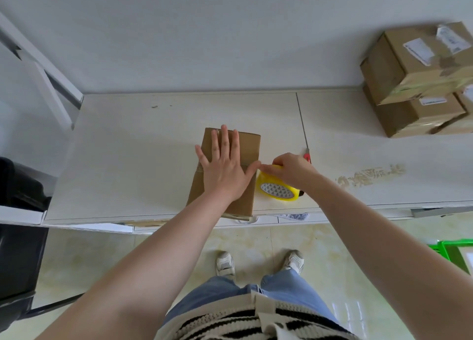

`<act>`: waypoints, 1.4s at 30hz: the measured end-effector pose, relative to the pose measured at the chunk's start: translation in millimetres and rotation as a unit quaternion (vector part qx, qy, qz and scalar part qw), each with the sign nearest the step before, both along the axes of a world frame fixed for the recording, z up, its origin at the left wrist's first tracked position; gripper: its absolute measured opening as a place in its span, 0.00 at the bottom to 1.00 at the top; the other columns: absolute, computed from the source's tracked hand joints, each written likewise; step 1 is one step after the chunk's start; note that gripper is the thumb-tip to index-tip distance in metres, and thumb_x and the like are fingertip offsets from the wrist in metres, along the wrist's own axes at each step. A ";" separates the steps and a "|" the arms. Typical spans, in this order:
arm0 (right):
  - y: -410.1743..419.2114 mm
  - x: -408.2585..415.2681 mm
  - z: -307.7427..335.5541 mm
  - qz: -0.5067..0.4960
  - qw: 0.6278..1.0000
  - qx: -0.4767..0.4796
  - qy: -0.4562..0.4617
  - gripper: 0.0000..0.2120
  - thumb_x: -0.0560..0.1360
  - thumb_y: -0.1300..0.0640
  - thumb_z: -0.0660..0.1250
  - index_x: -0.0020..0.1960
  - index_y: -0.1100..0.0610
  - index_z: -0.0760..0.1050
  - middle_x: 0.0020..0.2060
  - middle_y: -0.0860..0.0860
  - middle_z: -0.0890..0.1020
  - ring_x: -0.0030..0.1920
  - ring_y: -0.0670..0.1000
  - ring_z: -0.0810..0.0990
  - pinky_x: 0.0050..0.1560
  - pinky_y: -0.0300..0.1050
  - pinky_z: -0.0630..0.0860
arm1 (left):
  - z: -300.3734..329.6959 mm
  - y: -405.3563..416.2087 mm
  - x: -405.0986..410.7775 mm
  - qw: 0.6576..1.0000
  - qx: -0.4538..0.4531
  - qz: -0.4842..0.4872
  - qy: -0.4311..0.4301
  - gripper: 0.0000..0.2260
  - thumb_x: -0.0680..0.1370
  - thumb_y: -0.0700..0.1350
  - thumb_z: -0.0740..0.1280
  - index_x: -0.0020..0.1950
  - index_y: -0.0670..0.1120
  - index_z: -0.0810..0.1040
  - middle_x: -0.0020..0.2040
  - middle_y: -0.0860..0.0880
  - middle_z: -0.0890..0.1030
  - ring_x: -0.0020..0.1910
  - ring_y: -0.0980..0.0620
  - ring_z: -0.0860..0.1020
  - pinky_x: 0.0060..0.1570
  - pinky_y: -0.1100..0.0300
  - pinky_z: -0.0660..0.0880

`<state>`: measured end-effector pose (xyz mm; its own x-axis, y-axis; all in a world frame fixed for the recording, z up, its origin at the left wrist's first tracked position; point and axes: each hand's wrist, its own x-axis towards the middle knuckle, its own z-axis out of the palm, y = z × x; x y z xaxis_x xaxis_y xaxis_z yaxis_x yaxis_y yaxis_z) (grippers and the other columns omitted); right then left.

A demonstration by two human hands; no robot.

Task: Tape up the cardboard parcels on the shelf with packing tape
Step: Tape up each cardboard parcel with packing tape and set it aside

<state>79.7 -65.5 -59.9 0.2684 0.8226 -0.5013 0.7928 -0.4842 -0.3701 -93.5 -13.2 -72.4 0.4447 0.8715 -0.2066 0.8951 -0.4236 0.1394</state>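
Black bin [20,186]: seen at the far left, beside the shelf's left edge.
Shelf [128,160]: pale and flat, running the width of the view below a white wall; a worn, scuffed patch [371,176] is noted towards its right.
Parcel [227,170]: small brown cardboard box, set near the shelf's front edge, about mid-width; its near end slightly overhangs that edge.
Left hand [225,165]: laid flat on the parcel's top, fingers straight and spread, pressing down. Grip open, nothing held.
Tape roll [277,187]: yellow packing tape, stood on the shelf just beside the parcel's right side, close to the front edge.
Right hand [291,167]: fingers curled over the top of the tape roll, gripping it; fingertips are brought up to the left thumb at the parcel's right edge.
Red-handled tool [307,156]: partly hidden behind the right hand; kind cannot be told.
Stacked parcels [419,83]: several taped, labelled boxes piled at the shelf's back right corner.
Green crate [453,250]: on the floor, lower right.
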 end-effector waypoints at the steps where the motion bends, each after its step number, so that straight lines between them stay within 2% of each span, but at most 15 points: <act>1: -4.1 2.0 -1.9 -0.016 1.000 0.007 0.023 0.29 0.75 0.31 0.60 0.42 0.58 0.78 0.35 0.54 0.79 0.33 0.51 0.74 0.37 0.47 0.74 | 0.4 2.0 -0.8 1.000 -0.006 0.004 -0.004 0.42 0.73 0.72 0.35 0.80 0.49 0.33 0.79 0.46 0.31 0.78 0.44 0.33 0.72 0.32 0.37; 3: -10.1 4.1 -3.7 -0.044 0.997 0.027 0.054 0.24 0.75 0.33 0.62 0.39 0.55 0.77 0.32 0.50 0.76 0.33 0.51 0.75 0.31 0.43 0.71 | 0.0 5.2 -2.6 1.000 -0.007 0.004 -0.005 0.42 0.73 0.73 0.36 0.80 0.50 0.33 0.79 0.46 0.31 0.78 0.45 0.33 0.73 0.34 0.36; 7: 2.9 6.9 1.6 -0.021 0.997 0.060 0.049 0.23 0.74 0.34 0.65 0.42 0.55 0.78 0.37 0.51 0.79 0.40 0.53 0.78 0.38 0.49 0.76 | -0.5 11.5 -5.7 1.000 -0.003 0.018 0.007 0.40 0.75 0.72 0.39 0.80 0.51 0.33 0.79 0.46 0.31 0.78 0.44 0.33 0.73 0.35 0.36; 10: 18.3 8.2 7.5 0.018 0.996 0.075 0.037 0.20 0.73 0.34 0.66 0.42 0.52 0.76 0.36 0.46 0.75 0.41 0.51 0.75 0.37 0.44 0.68 | -0.4 16.7 -6.4 0.998 -0.002 0.055 0.010 0.40 0.76 0.72 0.40 0.79 0.51 0.33 0.79 0.44 0.32 0.78 0.44 0.33 0.73 0.36 0.35; 12: 27.1 7.5 8.3 0.043 0.996 0.078 0.021 0.18 0.74 0.35 0.65 0.46 0.51 0.76 0.39 0.47 0.77 0.45 0.51 0.75 0.41 0.44 0.67 | -0.8 16.9 -5.4 0.997 0.010 0.081 0.012 0.40 0.76 0.72 0.40 0.79 0.50 0.33 0.79 0.43 0.33 0.78 0.43 0.34 0.73 0.35 0.36; 16: 37.1 4.5 7.1 0.060 0.995 0.078 -0.001 0.18 0.76 0.37 0.64 0.55 0.50 0.77 0.47 0.48 0.78 0.49 0.51 0.74 0.57 0.47 0.63 | -0.6 16.2 -4.0 0.995 0.010 0.097 0.020 0.42 0.73 0.73 0.36 0.79 0.49 0.33 0.79 0.42 0.33 0.79 0.42 0.35 0.72 0.35 0.36; 18: 37.8 4.1 5.4 0.049 0.996 0.074 0.009 0.19 0.77 0.37 0.63 0.56 0.51 0.77 0.47 0.48 0.79 0.50 0.52 0.75 0.59 0.48 0.62 | -0.8 17.9 -5.3 0.996 0.003 0.093 0.017 0.43 0.74 0.73 0.39 0.79 0.48 0.32 0.79 0.42 0.33 0.78 0.42 0.34 0.72 0.35 0.36; 23: 38.5 3.3 8.4 0.013 0.998 0.057 0.005 0.23 0.75 0.34 0.63 0.55 0.52 0.77 0.45 0.49 0.77 0.48 0.51 0.71 0.54 0.46 0.63 | -3.9 20.2 -6.3 0.996 0.004 0.091 0.016 0.42 0.76 0.73 0.43 0.79 0.48 0.32 0.79 0.41 0.32 0.78 0.42 0.33 0.72 0.35 0.35; 27: 34.4 2.1 5.4 -0.011 0.998 0.056 0.012 0.24 0.74 0.33 0.63 0.56 0.51 0.76 0.47 0.48 0.78 0.50 0.52 0.74 0.57 0.49 0.72 | -3.9 18.8 -4.7 0.996 0.013 0.092 0.013 0.43 0.75 0.73 0.42 0.79 0.48 0.33 0.79 0.41 0.33 0.78 0.41 0.34 0.72 0.34 0.36; 29: 28.7 1.8 -3.2 -0.040 0.993 0.101 0.041 0.23 0.76 0.34 0.62 0.57 0.52 0.76 0.49 0.49 0.76 0.52 0.52 0.75 0.56 0.52 0.74 | -3.8 18.4 -4.9 0.995 0.014 0.096 0.008 0.43 0.75 0.73 0.42 0.80 0.48 0.34 0.79 0.41 0.34 0.78 0.41 0.35 0.72 0.35 0.35; 31: 17.7 6.1 -14.3 -0.121 0.971 0.189 0.079 0.19 0.78 0.39 0.60 0.56 0.53 0.76 0.50 0.49 0.75 0.54 0.53 0.75 0.54 0.52 0.75 | -4.7 18.9 -4.6 0.995 0.017 0.098 0.003 0.43 0.75 0.73 0.43 0.80 0.48 0.35 0.79 0.41 0.35 0.79 0.41 0.35 0.72 0.35 0.35; 33: 3.8 13.6 -26.5 -0.228 0.941 0.247 0.049 0.13 0.80 0.46 0.61 0.55 0.54 0.74 0.51 0.50 0.74 0.55 0.56 0.75 0.53 0.52 0.75 | -6.4 20.3 -3.8 0.995 0.022 0.099 0.003 0.43 0.75 0.73 0.44 0.80 0.48 0.36 0.80 0.41 0.35 0.79 0.41 0.36 0.72 0.34 0.36; 36: -14.1 21.4 -47.8 -0.356 0.922 0.147 -0.029 0.13 0.80 0.54 0.63 0.61 0.60 0.70 0.60 0.57 0.74 0.61 0.60 0.71 0.57 0.54 0.70 | -7.2 20.4 -3.6 0.995 0.027 0.100 0.007 0.43 0.76 0.73 0.44 0.80 0.48 0.36 0.80 0.40 0.36 0.79 0.40 0.37 0.72 0.34 0.37; 38: -21.0 20.9 -56.5 -0.359 0.928 0.087 -0.052 0.17 0.79 0.56 0.65 0.64 0.63 0.67 0.64 0.60 0.71 0.64 0.62 0.69 0.61 0.57 0.69 | -7.4 20.3 -3.3 0.995 0.027 0.099 0.005 0.43 0.76 0.73 0.44 0.80 0.48 0.36 0.80 0.40 0.36 0.79 0.40 0.37 0.72 0.34 0.37; 42: -20.3 24.6 -68.2 -0.341 0.932 0.115 -0.042 0.13 0.80 0.60 0.63 0.63 0.61 0.67 0.61 0.60 0.74 0.58 0.62 0.75 0.55 0.57 0.74 | -7.3 20.7 -3.8 0.995 0.029 0.098 0.008 0.43 0.76 0.73 0.45 0.80 0.48 0.36 0.80 0.40 0.36 0.79 0.40 0.37 0.72 0.33 0.38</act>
